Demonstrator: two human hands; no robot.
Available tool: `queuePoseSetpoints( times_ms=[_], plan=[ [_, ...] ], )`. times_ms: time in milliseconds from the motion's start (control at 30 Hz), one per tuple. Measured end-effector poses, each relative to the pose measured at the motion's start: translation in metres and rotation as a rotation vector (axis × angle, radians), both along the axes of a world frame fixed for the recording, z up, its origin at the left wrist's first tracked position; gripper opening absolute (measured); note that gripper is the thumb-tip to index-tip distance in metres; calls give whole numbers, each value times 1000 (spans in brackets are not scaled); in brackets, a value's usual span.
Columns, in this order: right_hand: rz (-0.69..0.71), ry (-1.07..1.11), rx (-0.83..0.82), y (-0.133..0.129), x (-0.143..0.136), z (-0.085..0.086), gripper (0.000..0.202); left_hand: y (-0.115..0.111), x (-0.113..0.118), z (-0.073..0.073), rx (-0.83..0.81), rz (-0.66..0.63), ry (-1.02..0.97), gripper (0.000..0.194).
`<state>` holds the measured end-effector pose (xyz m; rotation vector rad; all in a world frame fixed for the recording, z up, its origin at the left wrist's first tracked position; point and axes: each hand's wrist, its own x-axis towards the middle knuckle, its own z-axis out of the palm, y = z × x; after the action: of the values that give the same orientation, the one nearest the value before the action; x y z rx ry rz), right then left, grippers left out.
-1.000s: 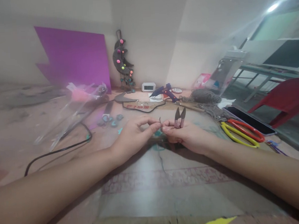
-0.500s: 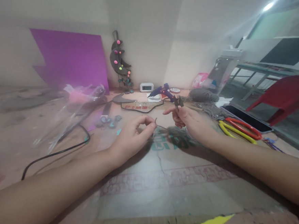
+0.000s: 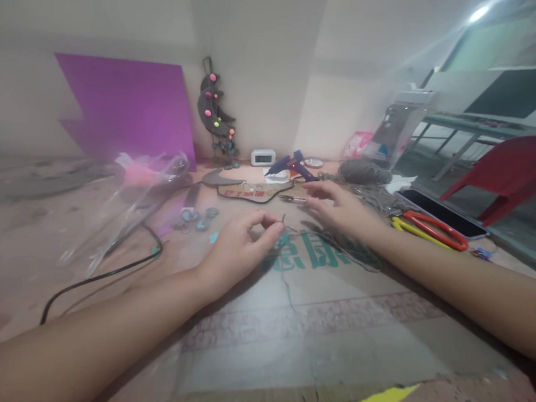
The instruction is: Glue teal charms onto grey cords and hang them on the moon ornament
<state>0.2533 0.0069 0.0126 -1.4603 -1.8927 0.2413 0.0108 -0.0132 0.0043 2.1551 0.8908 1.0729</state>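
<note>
My left hand is closed in a pinch on a strand of grey yarn, whose short end sticks up above the fingertips. From there the strand trails right, toward loose loops of yarn on the table. My right hand has its fingers apart beside small thread snips, which lie with their blades pointing left. The rear end of the snips is at or behind the right fingertips; whether they touch is unclear.
A blue glue gun and a white digital clock stand at the back. To the right are a grey yarn ball, a phone and red-handled scissors. A black cable crosses the left side.
The snips, upright in my right hand before, now lie low on the table. My right hand has opened from its grip. The left hand keeps its pinch, shifted slightly right.
</note>
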Motion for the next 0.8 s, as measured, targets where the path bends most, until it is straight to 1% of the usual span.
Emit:
queuePoseSetpoints(
  times_ms=[100,200,267,300,367,467,533,633,733,800],
  plan=[
    [131,45,-59,-21,-18,8,28,1,1,0,14,-20,-6,17],
    [283,92,-143,-40,-37,11,38,2,1,-1,29,-58,-12,16],
    [349,146,-189,-47,-44,10,46,2,1,-2,48,-69,-8,16],
    [367,168,-208,-48,-46,9,46,2,1,-2,58,-66,0,16],
    [369,196,-238,-49,-46,8,38,1,0,-3,68,-64,21,16],
    [286,248,-288,-43,-42,6,21,1,0,-3,36,-53,36,20],
    [247,343,-318,-39,-38,3,18,3,0,-5,-21,-41,38,23],
    [282,510,-337,-37,-38,2,16,5,1,-8,-97,-83,122,30],
    [294,591,-334,-40,-42,5,14,8,2,-12,-15,-107,255,34],
    [294,630,-351,-44,-45,7,14,9,2,-14,53,-97,291,34]
  ],
)
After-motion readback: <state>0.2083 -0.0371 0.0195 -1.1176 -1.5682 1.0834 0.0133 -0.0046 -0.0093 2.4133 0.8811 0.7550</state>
